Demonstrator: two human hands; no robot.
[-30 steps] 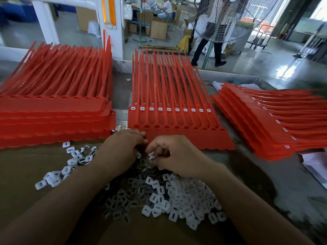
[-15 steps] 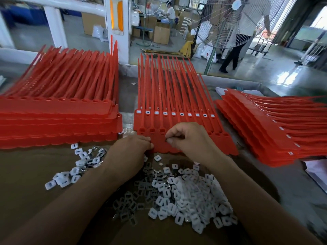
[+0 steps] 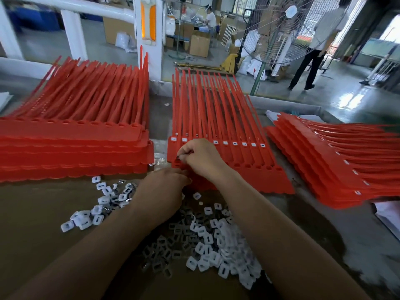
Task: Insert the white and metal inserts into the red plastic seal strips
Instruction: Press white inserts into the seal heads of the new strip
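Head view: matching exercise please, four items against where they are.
1. right hand
2. left hand
3. white inserts pile
4. fanned red stack

A. on the brown cardboard, nearest the camera
B. far right, tails pointing right
C. pinching a small dark piece at the left end of the middle sheet
D. at the middle sheet's near edge, fingers hidden

Pairs: 1-C, 2-D, 3-A, 4-B

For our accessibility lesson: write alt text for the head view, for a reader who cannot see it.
A right hand pinches an insert at the middle red strips, the left hand by their near edge. Loose inserts lie in front; red stacks flank them.
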